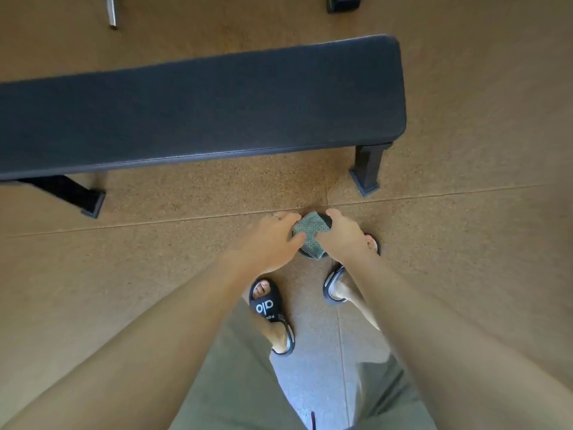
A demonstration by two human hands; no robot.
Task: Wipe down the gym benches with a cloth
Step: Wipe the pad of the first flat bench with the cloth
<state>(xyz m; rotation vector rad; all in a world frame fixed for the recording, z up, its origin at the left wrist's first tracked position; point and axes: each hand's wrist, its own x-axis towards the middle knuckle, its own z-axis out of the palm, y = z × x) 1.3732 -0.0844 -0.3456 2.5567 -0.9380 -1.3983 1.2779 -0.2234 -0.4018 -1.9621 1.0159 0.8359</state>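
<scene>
A long flat gym bench (198, 110) with a dark padded top runs across the upper half of the view, on black metal legs. In front of it, above the floor, both of my hands hold a small grey-green cloth (308, 232) bunched between them. My left hand (269, 240) grips its left side and my right hand (344, 234) grips its right side. The cloth is clear of the bench, nearer to me than the pad's front edge.
The floor is brown speckled rubber with seams. My feet in black sandals (269, 308) stand below my hands. A bench leg (367, 172) stands just beyond my right hand. A metal post (112, 10) and a dark object (342, 3) sit at the top edge.
</scene>
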